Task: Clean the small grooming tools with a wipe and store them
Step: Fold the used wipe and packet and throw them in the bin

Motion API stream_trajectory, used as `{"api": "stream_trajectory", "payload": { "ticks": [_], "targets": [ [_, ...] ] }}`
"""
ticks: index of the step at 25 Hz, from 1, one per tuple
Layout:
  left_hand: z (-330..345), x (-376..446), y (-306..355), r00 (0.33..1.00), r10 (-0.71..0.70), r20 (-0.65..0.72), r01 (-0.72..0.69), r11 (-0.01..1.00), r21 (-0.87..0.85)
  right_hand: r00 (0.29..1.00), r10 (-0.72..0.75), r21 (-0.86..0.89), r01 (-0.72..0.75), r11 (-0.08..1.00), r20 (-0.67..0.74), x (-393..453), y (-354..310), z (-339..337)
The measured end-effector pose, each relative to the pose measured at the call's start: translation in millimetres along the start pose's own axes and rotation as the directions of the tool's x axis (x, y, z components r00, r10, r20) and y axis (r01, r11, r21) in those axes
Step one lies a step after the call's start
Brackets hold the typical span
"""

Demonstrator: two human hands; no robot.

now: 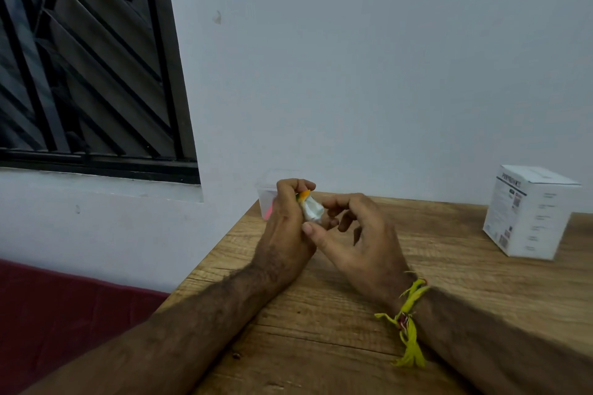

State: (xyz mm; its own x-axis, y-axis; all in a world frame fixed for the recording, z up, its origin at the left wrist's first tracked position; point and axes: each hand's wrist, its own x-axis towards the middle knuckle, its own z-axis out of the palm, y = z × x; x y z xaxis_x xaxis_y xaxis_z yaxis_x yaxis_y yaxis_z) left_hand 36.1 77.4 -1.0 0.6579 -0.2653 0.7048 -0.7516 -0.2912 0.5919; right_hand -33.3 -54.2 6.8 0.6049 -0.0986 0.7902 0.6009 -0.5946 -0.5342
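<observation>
I see my left hand [286,228] raised just above the table's far left corner, its fingers curled round a small tool with an orange tip [304,195] that pokes out at the top of the fist. A crumpled white wipe [312,210] is wrapped around the tool's lower part, pressed against my left palm. My right hand [356,234] sits just beside it, thumb tip touching the bottom of the wipe and the index finger hooked over it from the right, so it pinches the wipe; the other fingers hang loosely curled. Both forearms lie on the wooden table [449,266], and a yellow thread band [407,317] is tied round my right wrist.

Behind my left hand, at the table's edge against the wall, stands a clear plastic container [265,199] with something pink inside; what it is I cannot tell. A white cardboard box [526,212] stands well apart at the far right. The wall [369,58] is plain pale grey, with a dark louvred window [83,58] at upper left and a dark red surface [57,308] below the table's left side.
</observation>
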Motion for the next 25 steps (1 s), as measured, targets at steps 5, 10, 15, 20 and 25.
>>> {"api": "stream_trajectory", "payload": {
  "ticks": [5, 10, 15, 20, 25],
  "targets": [
    [5, -1, 1, 0.998, 0.043, 0.036, -0.047, 0.991, 0.127, 0.997, -0.040, -0.085, 0.035, 0.996, -0.060, 5, 16, 1],
    [-8, 1, 4, 0.997, -0.015, 0.071, -0.001, 0.975, 0.223, 0.978, -0.004, -0.172, -0.032, 0.985, -0.208, 12, 22, -3],
    [-28, 0, 20, 0.990, 0.134, 0.045, -0.141, 0.900, 0.413, 0.960, -0.062, -0.298, -0.023, 0.954, -0.275, 5, -3, -31],
    [-26, -29, 65, 0.970, 0.197, 0.143, -0.241, 0.866, 0.439, 0.921, -0.099, -0.382, -0.058, 0.922, -0.378, -38, -46, -87],
    [-5, -85, 135, 0.942, 0.109, 0.317, -0.229, 0.900, 0.370, 0.885, -0.068, -0.450, -0.167, 0.877, -0.461, -100, -84, -131]
  ]
}}
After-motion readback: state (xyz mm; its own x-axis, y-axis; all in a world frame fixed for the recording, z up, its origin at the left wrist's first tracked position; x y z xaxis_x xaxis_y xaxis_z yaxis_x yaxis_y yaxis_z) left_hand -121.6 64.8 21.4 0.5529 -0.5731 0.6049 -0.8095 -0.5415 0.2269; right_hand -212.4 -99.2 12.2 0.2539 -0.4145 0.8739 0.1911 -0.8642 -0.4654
